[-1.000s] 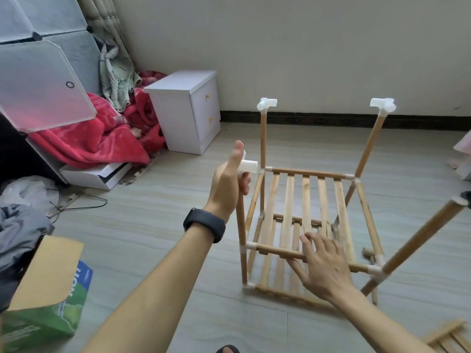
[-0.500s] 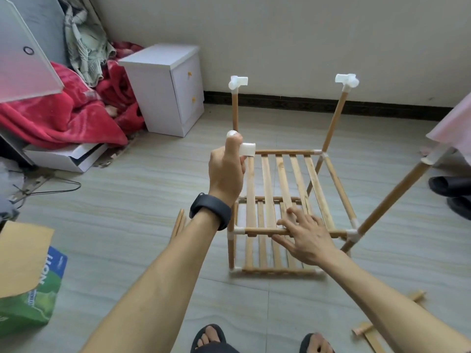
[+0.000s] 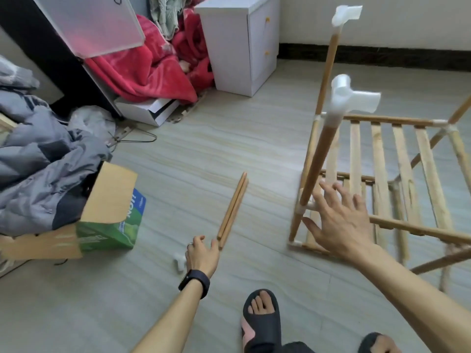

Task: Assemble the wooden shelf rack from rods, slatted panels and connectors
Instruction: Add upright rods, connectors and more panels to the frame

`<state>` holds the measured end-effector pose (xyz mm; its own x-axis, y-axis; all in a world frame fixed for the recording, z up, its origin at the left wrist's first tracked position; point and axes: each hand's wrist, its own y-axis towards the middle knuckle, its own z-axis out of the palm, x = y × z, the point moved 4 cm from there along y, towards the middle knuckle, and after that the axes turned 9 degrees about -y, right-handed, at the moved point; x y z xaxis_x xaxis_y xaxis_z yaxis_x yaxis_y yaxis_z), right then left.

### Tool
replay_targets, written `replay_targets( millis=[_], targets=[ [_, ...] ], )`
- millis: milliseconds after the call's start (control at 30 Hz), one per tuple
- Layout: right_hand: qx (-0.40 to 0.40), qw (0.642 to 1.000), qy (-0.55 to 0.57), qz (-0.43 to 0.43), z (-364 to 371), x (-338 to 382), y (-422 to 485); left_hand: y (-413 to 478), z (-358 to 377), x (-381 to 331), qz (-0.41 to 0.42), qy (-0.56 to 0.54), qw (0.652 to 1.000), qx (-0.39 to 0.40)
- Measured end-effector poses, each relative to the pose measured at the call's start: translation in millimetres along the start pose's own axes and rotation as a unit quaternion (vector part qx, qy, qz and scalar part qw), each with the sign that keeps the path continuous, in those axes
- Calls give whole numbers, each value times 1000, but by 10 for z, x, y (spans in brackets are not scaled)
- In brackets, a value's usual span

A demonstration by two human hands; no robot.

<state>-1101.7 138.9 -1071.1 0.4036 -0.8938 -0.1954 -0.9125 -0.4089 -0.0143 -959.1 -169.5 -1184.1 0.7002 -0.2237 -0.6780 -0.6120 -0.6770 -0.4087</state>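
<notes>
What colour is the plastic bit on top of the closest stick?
White, slightly see-through. The connector shows best in the head view.

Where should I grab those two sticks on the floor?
I'd grip the rods at their near ends, from above, thumb on one side and fingers on the other. They lie flat and side by side, with those ends right by the left hand.

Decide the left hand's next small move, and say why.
Probably curl the fingers of the left hand round the near end of the rods and lift one. The hand is open, reaching just to that end and gripping nothing. The right hand lies spread at the rack, whose near connector shows empty sockets.
</notes>
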Motion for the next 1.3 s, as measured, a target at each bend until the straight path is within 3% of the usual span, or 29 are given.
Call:
replay_targets(
  millis=[67,200,433,600,667,733,800,867,967,1033,1133,1200,1300],
  targets=[
    [-19,1000,7,10,16,48,24,77,-77,534,-65,112,992,3],
    [-42,999,21,12,9,107,63,191,-172,1004,-90,192,977,1],
    [-55,998,28,20,48,111,18,543,91,1008,-110,149,982,22],
    [-44,998,24,23,54,96,-6,373,414,874,-56,219,971,83],
    [-34,999,24,15,34,99,-10,196,573,759,-36,179,973,139],
    [-16,1000,26,7,26,101,-3,-3,699,546,-62,18,975,213],
    [16,999,39,-15,10,103,-20,-205,720,214,-109,-162,939,284],
    [32,992,117,-35,-55,48,-61,-376,649,-214,-106,-250,896,351],
    [-10,975,220,33,-161,-270,-233,-691,449,-865,-45,-306,833,459],
    [-36,982,127,133,-112,-602,-414,-886,294,-1243,-18,-353,799,486],
    [64,964,86,243,107,-988,-716,-1144,138,-1703,12,-394,770,501],
    [102,955,144,237,216,-1024,-826,-1317,67,-1951,61,-380,770,508],
    [98,959,172,205,241,-869,-845,-1550,-26,-2299,164,-309,805,479]
  ],
)
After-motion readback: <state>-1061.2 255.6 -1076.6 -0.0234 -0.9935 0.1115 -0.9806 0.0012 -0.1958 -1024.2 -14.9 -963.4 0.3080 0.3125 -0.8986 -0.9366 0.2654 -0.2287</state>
